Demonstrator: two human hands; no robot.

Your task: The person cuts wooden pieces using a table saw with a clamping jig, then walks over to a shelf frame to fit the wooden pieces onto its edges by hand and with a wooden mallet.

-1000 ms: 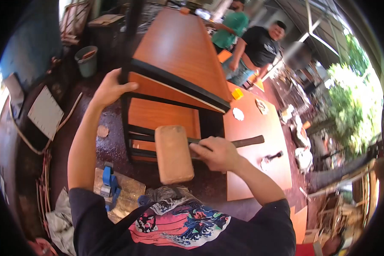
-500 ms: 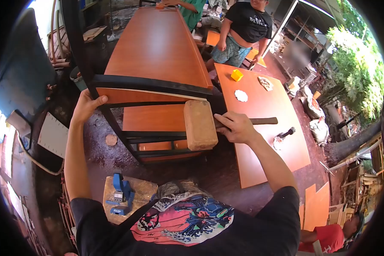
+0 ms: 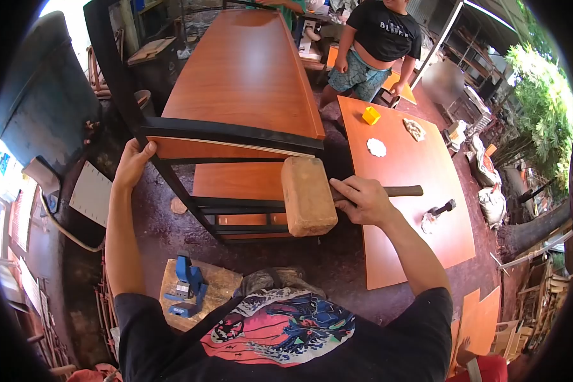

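Note:
My left hand (image 3: 134,164) is closed around the left corner of a black furniture frame (image 3: 229,132), its thumb lying over the post. Reddish-brown wood panels (image 3: 242,76) sit within this frame. In my right hand (image 3: 366,202) is a wooden mallet (image 3: 309,197), gripped by its dark handle close to the head. The block-shaped head is just below the right end of the near black rail; whether they touch I cannot tell.
To the right lies a brown board (image 3: 414,184) with a yellow box (image 3: 371,115), a white round lump (image 3: 376,148) and a hammer (image 3: 442,207). A blue tool (image 3: 186,286) rests on a wooden block below. A person (image 3: 379,44) stands beyond; other people are partly visible.
The whole scene has shifted slightly right and down as my head turned. Both hands keep their grips, and the mallet stays near the rail. A red-clothed person is less visible at lower right.

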